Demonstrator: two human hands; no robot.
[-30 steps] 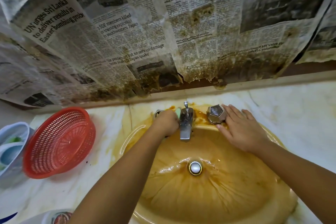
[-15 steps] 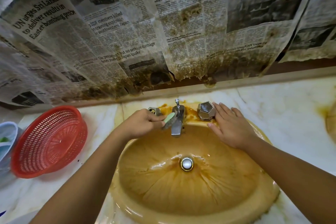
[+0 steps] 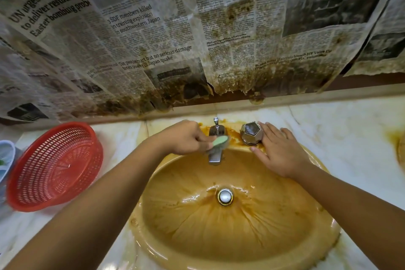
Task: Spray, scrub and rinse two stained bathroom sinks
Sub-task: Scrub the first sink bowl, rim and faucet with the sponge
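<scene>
Head view, looking down on the counter.

Surroundings: we note a round red perforated plastic basket point(image 3: 54, 166) on the white marble counter point(image 3: 339, 129), at nine o'clock from the basin and well apart from it. A pale blue and white container point(image 3: 6, 160) is cut off by the frame edge just beyond the basket. Brown-stained newspaper sheets point(image 3: 153, 39) cover the wall at twelve o'clock, their lower edges ragged and dark. An orange stain point(image 3: 392, 138) marks the counter at three o'clock, near the frame edge.

Obstructions: both forearms cross the front rim. The left hand point(image 3: 184, 138) covers whatever stands left of the spout.

Task thing: the oval sink basin point(image 3: 219, 232), set in the counter at frame centre, is coated orange-brown all over, with darker streaks radiating from the round chrome drain plug point(image 3: 225, 196). Its surface shines wet. Orange residue lies on the back ledge around the chrome faucet spout point(image 3: 215, 158) at twelve o'clock.

Hands: the left hand's fingers are curled round a green and grey scrub sponge point(image 3: 219, 141), which is pressed against the spout. The right hand point(image 3: 282, 155) lies flat on the back rim at one o'clock, fingers straight and relaxed, holding nothing, just beside the faceted chrome tap handle point(image 3: 251, 132). We cannot tell whether its fingers touch the handle.
</scene>
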